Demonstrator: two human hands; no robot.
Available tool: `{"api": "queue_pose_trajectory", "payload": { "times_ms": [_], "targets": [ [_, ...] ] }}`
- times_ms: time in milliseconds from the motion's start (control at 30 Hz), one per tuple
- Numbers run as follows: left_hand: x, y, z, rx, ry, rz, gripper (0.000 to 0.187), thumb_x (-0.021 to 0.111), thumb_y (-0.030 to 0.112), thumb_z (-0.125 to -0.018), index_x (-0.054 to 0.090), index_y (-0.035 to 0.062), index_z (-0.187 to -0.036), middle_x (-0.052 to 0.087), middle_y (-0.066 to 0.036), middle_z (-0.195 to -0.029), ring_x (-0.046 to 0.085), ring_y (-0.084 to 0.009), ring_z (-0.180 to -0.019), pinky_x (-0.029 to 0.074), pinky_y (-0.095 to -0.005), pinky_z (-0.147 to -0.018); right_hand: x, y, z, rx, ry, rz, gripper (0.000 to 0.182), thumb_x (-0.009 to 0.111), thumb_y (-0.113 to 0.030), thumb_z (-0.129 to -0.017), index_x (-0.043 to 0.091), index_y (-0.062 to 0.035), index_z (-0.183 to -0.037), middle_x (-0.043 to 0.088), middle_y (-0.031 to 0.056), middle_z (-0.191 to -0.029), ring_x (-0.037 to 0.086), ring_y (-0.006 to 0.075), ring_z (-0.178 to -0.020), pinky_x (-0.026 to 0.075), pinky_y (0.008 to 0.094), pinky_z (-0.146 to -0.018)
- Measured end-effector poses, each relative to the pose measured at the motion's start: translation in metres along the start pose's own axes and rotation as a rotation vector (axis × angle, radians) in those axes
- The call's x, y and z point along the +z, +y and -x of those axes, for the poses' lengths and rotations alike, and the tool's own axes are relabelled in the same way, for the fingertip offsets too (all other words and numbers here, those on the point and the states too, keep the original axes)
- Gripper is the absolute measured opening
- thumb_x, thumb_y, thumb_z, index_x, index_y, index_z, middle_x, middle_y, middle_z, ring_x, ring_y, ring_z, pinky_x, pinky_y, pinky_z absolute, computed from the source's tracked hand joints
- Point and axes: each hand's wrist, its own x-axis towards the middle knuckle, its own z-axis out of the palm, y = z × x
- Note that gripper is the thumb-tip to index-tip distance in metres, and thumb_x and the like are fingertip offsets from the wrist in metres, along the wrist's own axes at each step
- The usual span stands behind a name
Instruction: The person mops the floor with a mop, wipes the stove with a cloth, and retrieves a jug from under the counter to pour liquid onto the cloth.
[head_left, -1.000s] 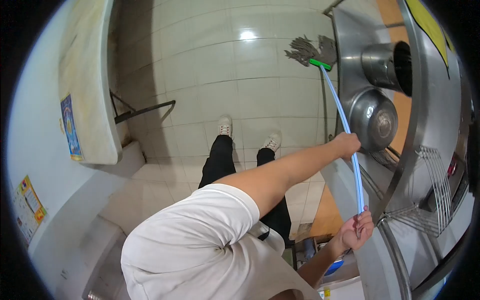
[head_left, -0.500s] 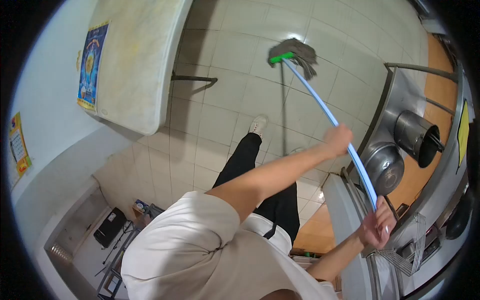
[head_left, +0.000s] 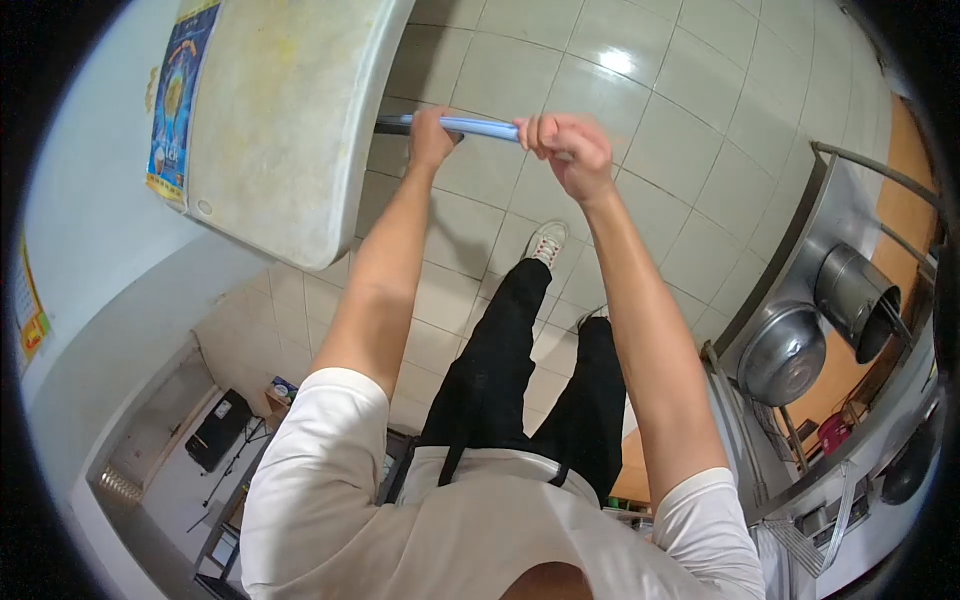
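A light blue mop handle [head_left: 485, 128] runs sideways above the tiled floor, seen foreshortened. My left hand [head_left: 431, 140] is wrapped round it close to the table edge. Around its right end closes my right hand [head_left: 570, 150], slightly blurred. The far part of the handle goes in under the white table [head_left: 280, 130], and the mop head is hidden there.
At the right, a metal shelf [head_left: 770, 255] bears a steel bowl [head_left: 785, 355] and a steel pot [head_left: 850, 290]. My shoe [head_left: 547, 240] stands on the tiles [head_left: 640, 150]. A black case [head_left: 218, 430] lies at the lower left.
Both hands have swung left with the mop handle, from beside the shelf to the table edge. The mop head, earlier on the open floor, has gone out of sight.
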Motion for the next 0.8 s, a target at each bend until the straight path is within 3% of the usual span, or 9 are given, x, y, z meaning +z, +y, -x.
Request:
{"api": "queue_pose_trajectory", "payload": {
  "times_ms": [133,200,300,333,500,567,633,800],
  "targets": [
    [0.004,0.005,-0.008,-0.008,0.048,-0.022,0.013,0.068,0.004,-0.063,0.059,0.0047,-0.071,0.062,-0.021,-0.076,0.056,-0.0438,-0.080,0.045,-0.0490,-0.072,-0.014,-0.008,-0.008,0.051,0.056,0.064,0.024,0.046,-0.015,-0.076,0.034,-0.0042,-0.058,0.038,0.0072,-0.061,0.040,0.0230,-0.069,0.038,0.0421,-0.096],
    [0.011,0.016,-0.003,-0.024,-0.033,0.022,0.015,0.070,0.004,-0.061,0.059,0.0052,-0.071,0.062,-0.020,-0.077,0.056,-0.0423,-0.079,0.045,-0.0487,-0.071,-0.019,-0.025,0.000,0.073,0.066,0.092,0.024,0.045,-0.014,-0.077,0.034,-0.0041,-0.058,0.038,0.0070,-0.061,0.039,0.0227,-0.069,0.038,0.0426,-0.096],
    [0.029,0.042,-0.003,0.086,0.002,0.047,0.015,0.070,0.004,-0.059,0.058,0.0059,-0.067,0.061,-0.018,-0.077,0.057,-0.0403,-0.079,0.045,-0.0486,-0.069,-0.031,-0.052,0.028,-0.036,0.059,0.117,0.021,0.048,-0.010,-0.079,0.042,-0.0011,-0.061,0.042,0.0074,-0.058,0.045,0.0217,-0.064,0.041,0.0347,-0.069],
    [0.037,0.057,0.001,0.139,0.033,0.050,0.015,0.070,0.004,-0.058,0.057,0.0062,-0.066,0.061,-0.017,-0.077,0.057,-0.0397,-0.080,0.045,-0.0486,-0.069,-0.033,-0.068,0.044,-0.047,0.069,0.135,0.022,0.048,-0.011,-0.079,0.041,-0.0015,-0.061,0.042,0.0073,-0.059,0.046,0.0216,-0.065,0.043,0.0354,-0.072],
    [0.060,0.192,0.032,0.324,-0.099,0.140,0.013,0.068,0.004,-0.058,0.056,0.0071,-0.064,0.059,-0.016,-0.075,0.058,-0.0376,-0.081,0.046,-0.0485,-0.067,-0.033,-0.171,0.156,-0.102,0.240,0.195,0.022,0.048,-0.012,-0.081,0.040,-0.0021,-0.062,0.045,0.0092,-0.064,0.045,0.0213,-0.067,0.045,0.0422,-0.091],
    [0.073,0.261,0.061,0.384,-0.160,0.248,0.012,0.066,0.001,-0.059,0.058,0.0067,-0.066,0.060,-0.016,-0.081,0.057,-0.0370,-0.081,0.046,-0.0472,-0.068,-0.027,-0.207,0.223,-0.121,0.568,0.201,0.021,0.048,-0.013,-0.079,0.041,-0.0017,-0.062,0.044,0.0106,-0.065,0.044,0.0231,-0.067,0.043,0.0448,-0.091],
    [0.082,0.338,0.099,0.405,-0.266,0.323,0.013,0.066,0.000,-0.061,0.060,0.0061,-0.070,0.061,-0.015,-0.088,0.057,-0.0370,-0.085,0.046,-0.0455,-0.072,-0.034,-0.253,0.290,-0.200,0.440,0.277,0.021,0.049,-0.014,-0.077,0.041,-0.0013,-0.062,0.043,0.0109,-0.063,0.045,0.0251,-0.068,0.043,0.0473,-0.091],
    [0.129,0.512,0.218,0.599,-0.564,0.471,0.013,0.070,0.004,-0.061,0.066,0.0073,-0.072,0.063,-0.012,-0.088,0.057,-0.0328,-0.095,0.044,-0.0444,-0.083,0.004,-0.331,0.482,-0.275,0.764,0.433,0.026,0.046,-0.020,-0.080,0.035,-0.0081,-0.059,0.039,0.0090,-0.058,0.041,0.0241,-0.066,0.041,0.0482,-0.092]
  ]
}}
